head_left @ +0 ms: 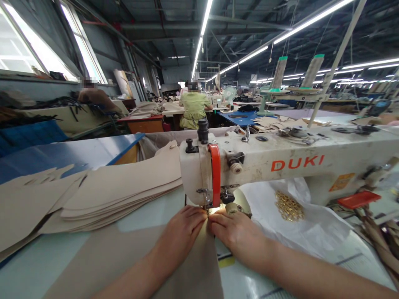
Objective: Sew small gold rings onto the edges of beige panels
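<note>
Both my hands rest on a tan fabric piece [124, 257] lying on the sewing table, right at the needle of a white DUKI sewing machine [280, 162]. My left hand [182, 232] lies palm down on the cloth, fingers stretched toward the presser foot. My right hand [233, 232] sits beside it, fingers pressed on the fabric's edge under the lit needle area. The fingertips of both hands nearly touch.
A stack of tan cut pieces [102, 195] lies to the left. A white plastic bag with gold metal parts [288, 205] sits right of the needle. A red tray [358, 199] is at far right. Other people sit at benches behind.
</note>
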